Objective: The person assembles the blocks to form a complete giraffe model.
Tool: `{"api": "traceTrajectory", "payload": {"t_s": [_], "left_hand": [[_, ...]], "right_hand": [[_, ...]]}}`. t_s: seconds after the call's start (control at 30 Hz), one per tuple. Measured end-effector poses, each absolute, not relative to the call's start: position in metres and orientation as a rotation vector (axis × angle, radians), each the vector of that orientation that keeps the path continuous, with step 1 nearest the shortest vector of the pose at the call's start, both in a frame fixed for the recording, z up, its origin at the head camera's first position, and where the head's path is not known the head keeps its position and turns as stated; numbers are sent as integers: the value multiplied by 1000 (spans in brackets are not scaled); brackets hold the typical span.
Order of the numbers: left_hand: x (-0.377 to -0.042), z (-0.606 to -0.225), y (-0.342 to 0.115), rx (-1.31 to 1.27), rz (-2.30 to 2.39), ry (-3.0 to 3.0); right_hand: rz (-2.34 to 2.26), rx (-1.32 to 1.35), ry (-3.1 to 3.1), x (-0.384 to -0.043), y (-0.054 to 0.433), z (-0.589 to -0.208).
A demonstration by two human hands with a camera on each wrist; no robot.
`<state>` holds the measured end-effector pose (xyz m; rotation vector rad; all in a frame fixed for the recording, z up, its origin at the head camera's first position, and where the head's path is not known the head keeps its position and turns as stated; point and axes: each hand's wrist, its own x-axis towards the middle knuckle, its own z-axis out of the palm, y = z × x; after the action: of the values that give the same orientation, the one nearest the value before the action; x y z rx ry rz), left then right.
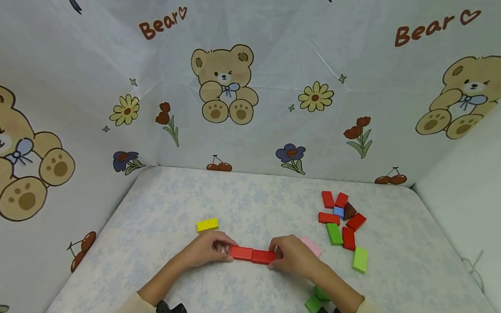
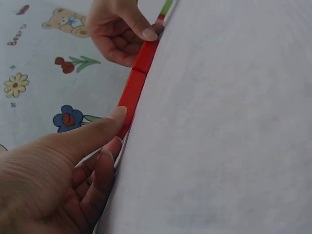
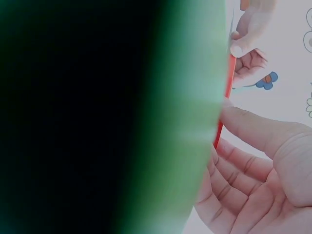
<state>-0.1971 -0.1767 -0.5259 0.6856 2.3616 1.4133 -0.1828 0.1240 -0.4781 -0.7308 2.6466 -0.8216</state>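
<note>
Two red blocks lie end to end on the table in the head view, a left red block (image 1: 241, 253) and a right red block (image 1: 263, 257). My left hand (image 1: 208, 247) pinches the outer end of the left one between thumb and fingers. At the opposite end, my right hand (image 1: 294, 256) grips the right one the same way. Seen from the left wrist, the thumb (image 2: 117, 122) presses on the block's side, and a thin seam shows where the two blocks meet. Something green and a dark shape blur out much of the right wrist view.
A yellow block (image 1: 207, 225) lies behind my left hand, and a pink block (image 1: 311, 246) behind my right. Farther right is a loose group of several red blocks (image 1: 348, 238), green blocks (image 1: 334, 234), a blue block (image 1: 338, 212) and a brown triangle (image 1: 349, 211). Green blocks (image 1: 313, 305) sit by my right forearm.
</note>
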Motion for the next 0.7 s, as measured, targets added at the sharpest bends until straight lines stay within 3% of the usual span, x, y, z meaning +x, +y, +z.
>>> {"api": "traceTrajectory", "payload": {"t_s": [0.7], "left_hand": [[-197, -530, -177, 669, 1459, 2363]], "right_hand": [[-805, -747, 2671, -182, 123, -478]]}}
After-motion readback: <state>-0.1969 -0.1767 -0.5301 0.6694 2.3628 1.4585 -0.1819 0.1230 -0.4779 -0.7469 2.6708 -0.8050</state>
